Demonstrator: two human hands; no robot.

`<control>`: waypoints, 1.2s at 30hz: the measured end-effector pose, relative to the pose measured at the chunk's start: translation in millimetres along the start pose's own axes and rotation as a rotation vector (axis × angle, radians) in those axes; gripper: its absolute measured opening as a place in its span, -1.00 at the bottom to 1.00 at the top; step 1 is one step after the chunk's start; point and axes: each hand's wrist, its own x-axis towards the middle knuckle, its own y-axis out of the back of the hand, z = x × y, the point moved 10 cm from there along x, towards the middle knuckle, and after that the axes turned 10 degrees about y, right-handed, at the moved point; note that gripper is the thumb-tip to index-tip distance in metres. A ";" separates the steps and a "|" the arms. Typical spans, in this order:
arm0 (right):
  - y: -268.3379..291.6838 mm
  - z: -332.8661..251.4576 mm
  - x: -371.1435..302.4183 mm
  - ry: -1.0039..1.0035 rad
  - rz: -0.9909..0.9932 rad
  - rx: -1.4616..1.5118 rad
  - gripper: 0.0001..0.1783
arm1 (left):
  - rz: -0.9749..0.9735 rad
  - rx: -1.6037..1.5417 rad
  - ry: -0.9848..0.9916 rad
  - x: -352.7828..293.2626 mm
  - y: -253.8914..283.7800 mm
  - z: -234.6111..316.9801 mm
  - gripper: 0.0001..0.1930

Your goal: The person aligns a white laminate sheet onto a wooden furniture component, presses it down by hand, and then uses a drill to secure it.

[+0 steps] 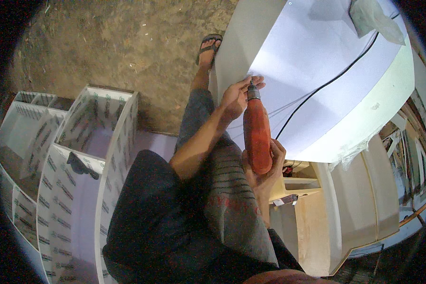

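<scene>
A red-orange power drill (pixel 257 132) with a grey chuck points away from me, its bit end close to the edge of a large white panel (pixel 312 71). My right hand (pixel 270 173) is closed around the rear of the drill, its grip mostly hidden beneath the body. My left hand (pixel 236 98) is at the bit, with thumb and fingers brought together around the tip and some fingertips showing past it. Whatever lies between them is too small to make out. The panel's grey side face (pixel 244 38) stands beside my left hand.
A black cable (pixel 324 85) runs across the white panel to a clear plastic bag (pixel 375 21). Printed-film shelf units (pixel 71 189) stand at left, a dark glove (pixel 82 166) on one. At right is a wooden cabinet (pixel 312 222). My sandalled foot (pixel 207 51) rests on the stained floor (pixel 128 42).
</scene>
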 end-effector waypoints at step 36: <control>17.9 6.6 26.4 -0.048 -0.117 -0.232 -0.47 | -0.063 -0.100 0.112 -34.7 -59.0 -24.7 -0.62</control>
